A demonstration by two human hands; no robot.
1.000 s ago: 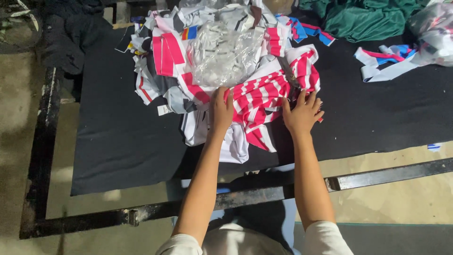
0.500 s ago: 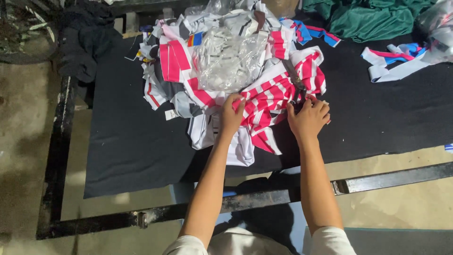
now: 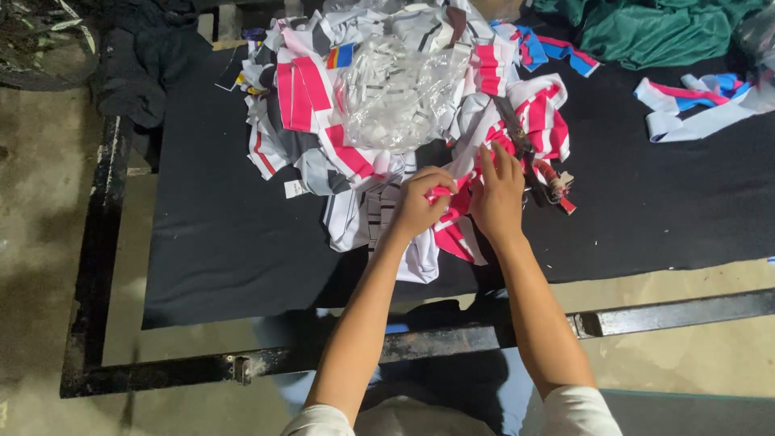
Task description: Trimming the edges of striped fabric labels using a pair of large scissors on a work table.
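A heap of red, pink and white striped fabric pieces lies on a black cloth-covered table. My left hand is closed on a red-and-white striped fabric piece at the heap's near edge. My right hand pinches the same piece from the right, fingers pointing up. Dark scissors lie on the heap just beyond my right hand. On top of the heap rests a clear plastic bag of small white strips.
Loose red, white and blue fabric bands lie at the right. Green cloth is bunched at the far right, dark clothing at the far left. A black metal frame runs along the table's near and left edges.
Both hands were pressed flat on the striped fabric; now they have drawn together and taken hold of one piece, lifting its edge. The view has shifted.
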